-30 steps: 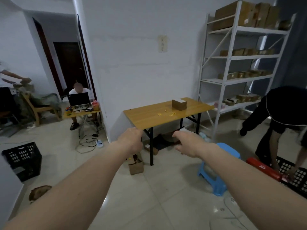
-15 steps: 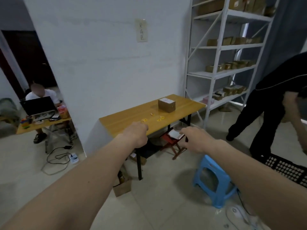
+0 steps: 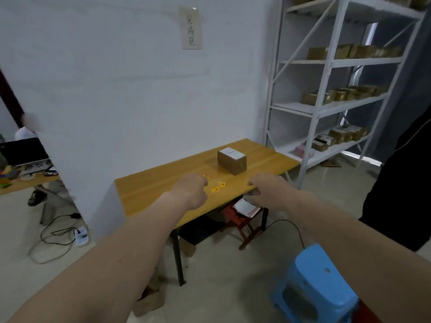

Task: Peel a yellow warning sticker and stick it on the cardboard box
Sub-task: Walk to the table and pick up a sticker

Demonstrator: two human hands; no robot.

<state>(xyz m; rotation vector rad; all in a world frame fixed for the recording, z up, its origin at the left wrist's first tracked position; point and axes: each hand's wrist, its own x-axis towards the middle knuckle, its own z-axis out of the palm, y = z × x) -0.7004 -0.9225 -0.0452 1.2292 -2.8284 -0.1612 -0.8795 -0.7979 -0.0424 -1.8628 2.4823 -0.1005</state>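
A small cardboard box [image 3: 232,163] with a white label on top stands on the wooden table [image 3: 151,185] against the white wall. A few yellow warning stickers [image 3: 219,186] lie loose on the tabletop in front of the box. My left hand [image 3: 192,190] is stretched out ahead of me, fingers curled into a loose fist, and appears over the table's near part just left of the stickers. My right hand [image 3: 268,191] is also held out, fingers curled down, in line with the table's front edge. Neither hand holds anything.
A white metal shelf [image 3: 326,106] with several cardboard boxes stands right of the table. A blue plastic stool [image 3: 317,285] is on the floor at lower right, a red stool [image 3: 242,223] under the table. A person in black [image 3: 401,183] stands at the right edge. Cables lie on the floor at left.
The view has come closer to the table and swung right; the table, box and stickers now appear larger. Both arms stay stretched forward, hands unchanged.
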